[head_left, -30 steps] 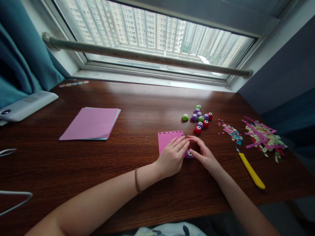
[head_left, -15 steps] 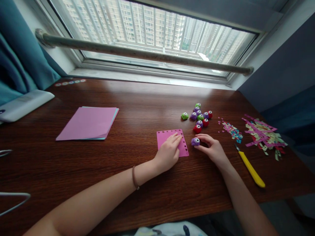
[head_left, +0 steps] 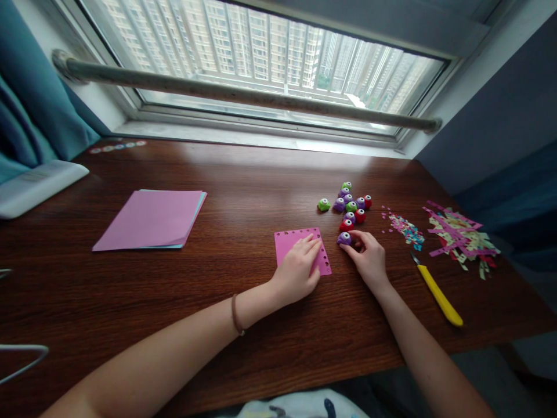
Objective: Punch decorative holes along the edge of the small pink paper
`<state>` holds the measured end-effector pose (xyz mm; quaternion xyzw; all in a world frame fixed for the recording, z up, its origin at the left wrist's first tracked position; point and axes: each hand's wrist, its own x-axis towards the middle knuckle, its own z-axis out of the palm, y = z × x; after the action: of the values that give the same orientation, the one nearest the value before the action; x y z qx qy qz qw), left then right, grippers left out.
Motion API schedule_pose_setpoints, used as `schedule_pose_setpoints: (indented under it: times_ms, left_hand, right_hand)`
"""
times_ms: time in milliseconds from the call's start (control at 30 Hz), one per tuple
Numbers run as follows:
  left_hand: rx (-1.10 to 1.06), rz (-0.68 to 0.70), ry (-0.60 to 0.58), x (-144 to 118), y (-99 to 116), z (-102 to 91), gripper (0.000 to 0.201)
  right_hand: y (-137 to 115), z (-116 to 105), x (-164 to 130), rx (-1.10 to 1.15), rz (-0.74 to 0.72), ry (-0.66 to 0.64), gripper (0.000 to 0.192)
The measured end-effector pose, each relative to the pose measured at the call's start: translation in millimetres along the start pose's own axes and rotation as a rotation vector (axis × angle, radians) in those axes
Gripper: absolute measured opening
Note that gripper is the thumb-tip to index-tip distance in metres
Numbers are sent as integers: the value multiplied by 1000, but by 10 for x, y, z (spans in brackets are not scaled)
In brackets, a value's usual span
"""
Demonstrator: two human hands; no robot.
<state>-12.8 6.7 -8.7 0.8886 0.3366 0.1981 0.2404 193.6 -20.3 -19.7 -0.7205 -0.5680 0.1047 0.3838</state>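
We see a small pink paper square (head_left: 300, 248) lying flat on the dark wooden bench (head_left: 243, 191), with tiny heart and star holes along its far and right edges; our left hand (head_left: 298, 270) rests on it, fingers spread flat. Just right of the square, our right hand (head_left: 368, 258) pinches a small purple punch (head_left: 344, 238) with a white top. Beyond this punch sits a cluster of green, purple and red punches (head_left: 350, 204).

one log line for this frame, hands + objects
left hand: flat on pink paper | right hand: holding purple punch | near: punch cluster
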Motion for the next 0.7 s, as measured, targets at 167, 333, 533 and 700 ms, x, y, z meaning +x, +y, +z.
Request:
schedule_pose_setpoints:
  times_ms: [167, 333, 533, 700]
  left_hand:
    - [140, 62, -105, -28, 18, 18, 61]
    - [206, 79, -121, -36, 0, 58, 51]
    - [196, 83, -134, -31, -12, 49, 46]
    - [122, 62, -124, -21, -17, 31, 44]
  right_hand:
    - [13, -12, -34, -27, 16, 129, 45]
    - [-66, -93, -87, 52, -38, 82, 23]
    - [-148, -111, -125, 139, -135, -231, 15]
    - [-163, -100, -143, 119, -213, -459, 16]
